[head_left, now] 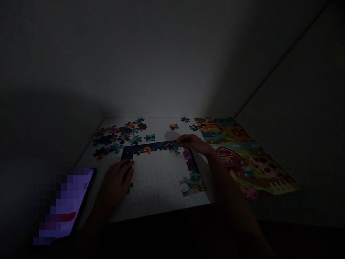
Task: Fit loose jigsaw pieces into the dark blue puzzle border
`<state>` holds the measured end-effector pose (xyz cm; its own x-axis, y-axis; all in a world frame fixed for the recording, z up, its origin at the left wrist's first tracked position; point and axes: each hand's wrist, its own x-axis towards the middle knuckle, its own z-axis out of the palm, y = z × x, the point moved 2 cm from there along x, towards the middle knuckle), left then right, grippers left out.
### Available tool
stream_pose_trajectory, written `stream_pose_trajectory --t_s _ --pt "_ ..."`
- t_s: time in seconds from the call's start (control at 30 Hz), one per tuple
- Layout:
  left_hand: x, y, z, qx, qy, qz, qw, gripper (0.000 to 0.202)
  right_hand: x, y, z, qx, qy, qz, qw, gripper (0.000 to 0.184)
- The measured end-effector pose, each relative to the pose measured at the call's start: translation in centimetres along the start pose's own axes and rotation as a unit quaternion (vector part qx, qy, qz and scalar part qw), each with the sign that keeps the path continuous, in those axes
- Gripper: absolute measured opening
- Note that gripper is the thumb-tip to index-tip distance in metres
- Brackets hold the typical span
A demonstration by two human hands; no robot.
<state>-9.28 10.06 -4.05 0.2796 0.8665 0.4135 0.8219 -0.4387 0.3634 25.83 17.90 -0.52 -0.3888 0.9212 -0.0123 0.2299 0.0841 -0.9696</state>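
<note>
A partly built jigsaw border [159,146] lies on a white table [159,183] in dim light, with a top strip and a right side running down to a corner [192,184]. My right hand [192,142] rests on the top right corner of the border, fingers curled and pressed on the pieces there. My left hand [118,180] lies on the table by the border's left end, fingers bent, touching a small piece near its fingertips. Whether either hand holds a piece is hard to tell in the dark.
A heap of loose puzzle pieces [118,136] lies at the back left, with a few stray pieces [174,126] behind the border. Two finished colourful puzzles [223,129] [253,169] lie to the right. A lit phone [64,205] sits at the front left. Walls close in behind and right.
</note>
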Motion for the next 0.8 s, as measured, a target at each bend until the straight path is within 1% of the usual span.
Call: stream_pose_trajectory --t_s 0.23,0.47,0.63,0.8 --pt "0.1 0.2 -0.2 -0.011 -0.019 -0.021 1.0 0.047 0.1 0.0 1.6 0.026 -0.066 0.023 0.997 0.027" --pt "0.1 0.3 -0.4 -0.018 -0.032 -0.013 0.999 0.049 0.0 -0.2 3.1 0.048 -0.139 0.056 0.988 0.026" --pt "0.2 0.3 -0.3 -0.007 -0.033 -0.008 0.999 0.05 0.4 -0.2 4.6 0.004 -0.18 0.032 0.983 0.019" --pt "0.3 0.3 -0.5 -0.021 -0.016 -0.018 0.999 0.047 0.4 -0.6 5.5 -0.027 -0.193 0.018 0.981 0.016"
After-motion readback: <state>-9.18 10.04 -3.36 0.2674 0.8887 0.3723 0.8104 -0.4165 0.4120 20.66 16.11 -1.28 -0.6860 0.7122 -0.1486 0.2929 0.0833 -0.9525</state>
